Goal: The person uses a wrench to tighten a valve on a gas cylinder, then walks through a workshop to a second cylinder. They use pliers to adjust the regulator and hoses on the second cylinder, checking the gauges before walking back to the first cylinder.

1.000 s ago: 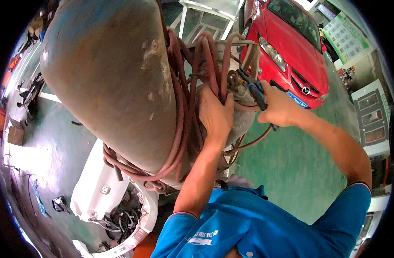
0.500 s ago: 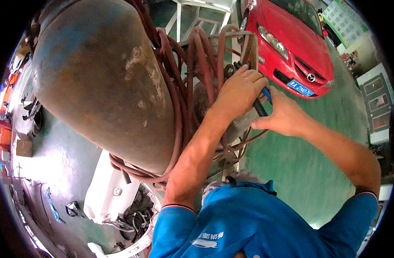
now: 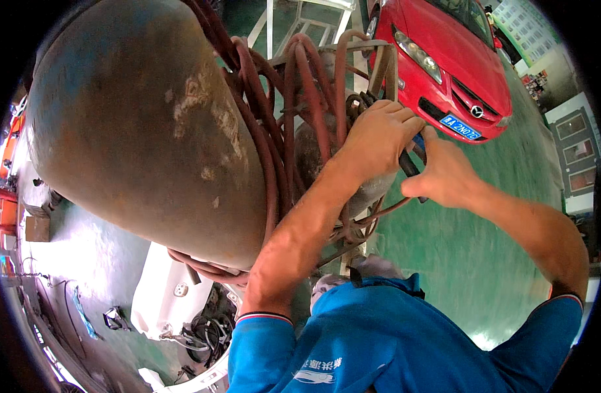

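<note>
My right hand is closed around a hand tool with blue and black handles, its thumb on the dark handle. Against it, my left hand curls palm down, fingers bent over the tool's far end and hiding what they hold. Dark coiled cable or fittings stick out just beyond the left knuckles. Beside my left forearm hang thick reddish-brown hoses, looped over a metal frame. The tool's head is out of sight.
A large rusty gas cylinder fills the left, with a second, smaller cylinder under my hands. A red car stands at the far right. A white car panel and black wiring lie at the lower left.
Both hands and the tool have shifted slightly to the right, still together. The view has moved a little, with the large cylinder now further left. Neither grip has visibly changed.
</note>
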Tool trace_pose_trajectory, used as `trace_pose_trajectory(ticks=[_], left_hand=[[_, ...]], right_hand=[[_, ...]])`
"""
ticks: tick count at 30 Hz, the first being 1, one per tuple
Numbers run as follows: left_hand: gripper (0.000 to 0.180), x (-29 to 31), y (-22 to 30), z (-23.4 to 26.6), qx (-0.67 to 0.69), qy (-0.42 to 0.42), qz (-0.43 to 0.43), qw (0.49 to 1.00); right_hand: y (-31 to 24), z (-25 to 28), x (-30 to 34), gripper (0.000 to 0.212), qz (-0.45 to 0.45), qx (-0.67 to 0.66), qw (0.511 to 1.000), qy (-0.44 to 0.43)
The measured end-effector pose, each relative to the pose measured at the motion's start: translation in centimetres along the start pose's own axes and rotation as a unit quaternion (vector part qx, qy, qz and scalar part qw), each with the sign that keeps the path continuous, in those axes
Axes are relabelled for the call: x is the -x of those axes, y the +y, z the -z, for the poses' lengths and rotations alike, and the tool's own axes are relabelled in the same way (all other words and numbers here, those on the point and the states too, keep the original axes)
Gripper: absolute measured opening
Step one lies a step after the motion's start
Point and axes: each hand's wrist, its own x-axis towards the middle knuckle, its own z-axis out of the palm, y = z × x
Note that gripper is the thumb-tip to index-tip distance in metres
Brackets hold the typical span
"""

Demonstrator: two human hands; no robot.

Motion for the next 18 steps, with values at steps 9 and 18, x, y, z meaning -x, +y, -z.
trace_pose_trajectory(ticks=[9, 18], left_hand=[[0.039, -0.9, 0.8, -3.1, -0.104, 0.061, 0.088, 0.989], [0.041, -1.1, 1.6, -3.5, -0.106, 0.095, 0.099, 0.985]], right_hand=[[4.6, 1.3, -2.6, 0.076, 0.151, 0.014, 0.988, 0.034], [5.7, 0.5, -1.5, 0.096, 0.153, -0.001, 0.985, 0.078]])
